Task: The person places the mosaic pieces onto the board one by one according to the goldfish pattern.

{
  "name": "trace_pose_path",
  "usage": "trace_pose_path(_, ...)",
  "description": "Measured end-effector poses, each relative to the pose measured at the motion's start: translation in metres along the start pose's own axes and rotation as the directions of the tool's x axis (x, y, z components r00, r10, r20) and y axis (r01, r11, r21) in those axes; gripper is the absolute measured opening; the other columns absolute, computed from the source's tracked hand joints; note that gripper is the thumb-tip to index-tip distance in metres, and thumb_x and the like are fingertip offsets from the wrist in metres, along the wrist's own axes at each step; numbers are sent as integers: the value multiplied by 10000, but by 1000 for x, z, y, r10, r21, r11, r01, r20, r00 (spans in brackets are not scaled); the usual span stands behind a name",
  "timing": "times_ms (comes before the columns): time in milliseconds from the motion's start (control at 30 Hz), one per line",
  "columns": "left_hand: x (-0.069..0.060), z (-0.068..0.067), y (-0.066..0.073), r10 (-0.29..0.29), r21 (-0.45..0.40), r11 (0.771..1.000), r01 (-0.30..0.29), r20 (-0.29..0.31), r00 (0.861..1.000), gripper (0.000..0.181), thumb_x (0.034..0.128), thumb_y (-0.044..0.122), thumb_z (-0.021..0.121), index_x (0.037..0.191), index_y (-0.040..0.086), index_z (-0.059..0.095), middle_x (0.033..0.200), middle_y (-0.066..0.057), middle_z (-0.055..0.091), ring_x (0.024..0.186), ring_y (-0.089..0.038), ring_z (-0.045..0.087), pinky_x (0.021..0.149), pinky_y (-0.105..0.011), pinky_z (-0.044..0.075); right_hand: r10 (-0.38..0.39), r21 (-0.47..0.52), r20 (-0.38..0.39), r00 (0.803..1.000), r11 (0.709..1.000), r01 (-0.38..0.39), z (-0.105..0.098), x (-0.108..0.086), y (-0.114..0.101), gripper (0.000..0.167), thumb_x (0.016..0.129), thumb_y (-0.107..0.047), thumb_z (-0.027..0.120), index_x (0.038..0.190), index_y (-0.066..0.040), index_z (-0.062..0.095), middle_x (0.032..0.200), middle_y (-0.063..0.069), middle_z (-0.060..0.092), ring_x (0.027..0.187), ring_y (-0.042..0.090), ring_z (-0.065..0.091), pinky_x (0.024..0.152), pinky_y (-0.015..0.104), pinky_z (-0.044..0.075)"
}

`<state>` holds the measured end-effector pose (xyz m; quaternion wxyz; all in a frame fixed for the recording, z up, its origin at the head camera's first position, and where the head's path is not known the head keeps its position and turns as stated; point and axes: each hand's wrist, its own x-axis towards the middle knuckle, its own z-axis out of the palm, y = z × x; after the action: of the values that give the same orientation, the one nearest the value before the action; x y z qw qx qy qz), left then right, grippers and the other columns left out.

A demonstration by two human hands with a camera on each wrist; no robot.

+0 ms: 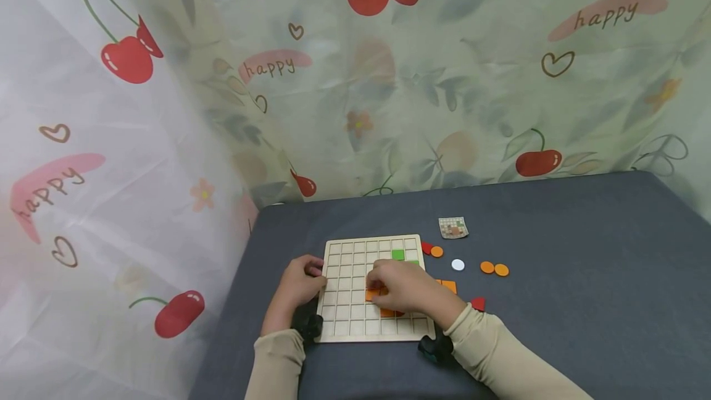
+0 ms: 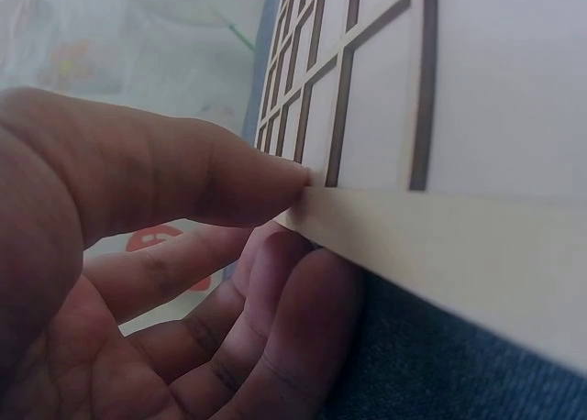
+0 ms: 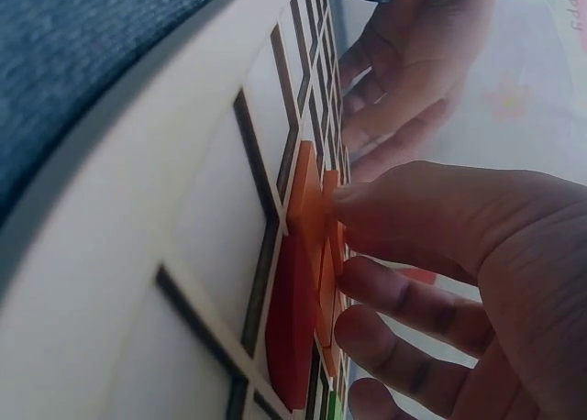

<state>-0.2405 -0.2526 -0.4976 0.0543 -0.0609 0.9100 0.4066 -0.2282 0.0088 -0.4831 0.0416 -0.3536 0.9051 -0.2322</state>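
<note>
A pale wooden grid board (image 1: 347, 320) lies on the dark cloth. At its left edge, my left hand (image 1: 300, 283) holds the rim, the thumb (image 2: 248, 177) on top and the fingers (image 2: 307, 319) curled at the side and below. Over the board's middle, my right hand (image 1: 405, 286) pinches an orange square tile (image 3: 333, 209) between thumb and index finger, at grid level. Beside it sit more orange tiles (image 1: 387, 313) and a red piece (image 3: 292, 324), partly hidden by the hand in the head view. A green tile (image 1: 398, 254) sits near the board's top right.
Right of the board lie orange discs (image 1: 487, 267), a white disc (image 1: 458, 265), another orange disc (image 1: 437, 252) against a red piece (image 1: 426, 247), orange tiles (image 1: 449, 287) and a red piece (image 1: 478, 304). A small printed pattern card (image 1: 453, 228) lies behind them. Patterned curtains hang around the table.
</note>
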Motion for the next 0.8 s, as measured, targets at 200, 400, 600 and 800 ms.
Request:
trace_pose_path(200,0,-1,1,-5,-2,1000,5,-1,1000,382,893,59,735,1270,15,697,1032,-142,686,794,-225,660,654,-342,560,-19,12,21,1000,1000,19,1,2,-1,135,907,-164,803,1041,-173,816,985,-40,669,813,74,593,738,288,531)
trace_pose_path(400,1,0,1,-14,3,1000,14,-3,1000,388,892,56,736,1276,18,698,1036,-142,689,793,-221,665,652,-340,573,-13,16,34,999,1000,13,0,2,-1,147,917,-170,789,1060,-183,818,999,-48,663,814,67,587,744,285,532)
trace_pose_path(600,0,1,0,-9,2,1000,9,-2,1000,393,888,54,734,1278,15,696,1039,-143,690,791,-217,667,654,-344,577,-8,49,0,1000,999,8,-10,-8,11,125,944,-186,759,1057,-200,811,1022,-49,675,755,51,554,699,267,512)
trace_pose_path(800,0,-1,1,-9,1,1000,9,-1,1000,390,892,55,730,1278,15,697,1046,-143,694,791,-215,670,657,-339,581,58,93,-8,998,994,-57,-29,-31,37,145,957,-159,736,1082,-178,808,1064,-44,683,697,34,526,667,249,482)
